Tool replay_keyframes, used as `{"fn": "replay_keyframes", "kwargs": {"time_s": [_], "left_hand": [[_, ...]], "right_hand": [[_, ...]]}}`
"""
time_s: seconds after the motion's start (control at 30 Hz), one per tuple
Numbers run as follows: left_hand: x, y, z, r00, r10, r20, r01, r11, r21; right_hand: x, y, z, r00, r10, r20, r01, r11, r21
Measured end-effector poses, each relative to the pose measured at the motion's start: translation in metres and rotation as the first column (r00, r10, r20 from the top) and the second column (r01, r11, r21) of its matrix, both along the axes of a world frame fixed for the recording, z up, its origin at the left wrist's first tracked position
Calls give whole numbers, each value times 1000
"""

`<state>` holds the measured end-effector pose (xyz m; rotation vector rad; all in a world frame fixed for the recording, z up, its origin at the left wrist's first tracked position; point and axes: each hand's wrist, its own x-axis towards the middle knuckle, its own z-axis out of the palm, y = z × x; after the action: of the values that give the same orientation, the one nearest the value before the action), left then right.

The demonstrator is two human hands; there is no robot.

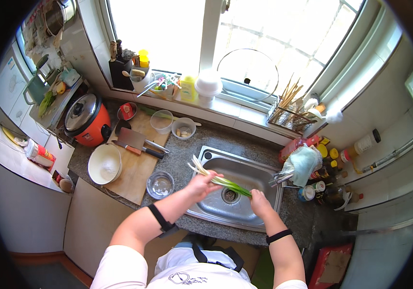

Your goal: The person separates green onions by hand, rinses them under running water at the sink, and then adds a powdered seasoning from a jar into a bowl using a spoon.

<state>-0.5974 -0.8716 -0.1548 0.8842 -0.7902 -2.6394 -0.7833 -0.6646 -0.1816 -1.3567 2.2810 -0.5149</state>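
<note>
A bunch of scallions [232, 185] stretches between my two hands above the stainless steel sink [213, 213]. My left hand [202, 185] holds it near the white root end, which points to the upper left over the sink's rim. At the other end, my right hand [260, 202] is closed around the green leaves. Below the scallions the drain strainer [230, 195] shows in the sink's bottom. The faucet [281, 178] stands at the sink's right side, with a light blue cloth [302, 164] beside it.
Left of the sink are a clear bowl [160, 185], a wooden cutting board [134, 186] with a cleaver [131, 138], and a white bowl [96, 166] holding white powder. An orange rice cooker [92, 126] stands behind. Several bottles [331, 173] crowd the right corner.
</note>
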Motion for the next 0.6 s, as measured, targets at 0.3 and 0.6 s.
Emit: {"fn": "replay_keyframes", "kwargs": {"time_s": [0.3,0.6], "left_hand": [[50,-16,66,956,117,-269,-134,990,-47],[89,8,38,961,198,-192,-170,974,151]], "right_hand": [[-1,40,-22,239,-215,947,455,886,86],[-6,23,-37,869,-149,472,172,985,-6]]}}
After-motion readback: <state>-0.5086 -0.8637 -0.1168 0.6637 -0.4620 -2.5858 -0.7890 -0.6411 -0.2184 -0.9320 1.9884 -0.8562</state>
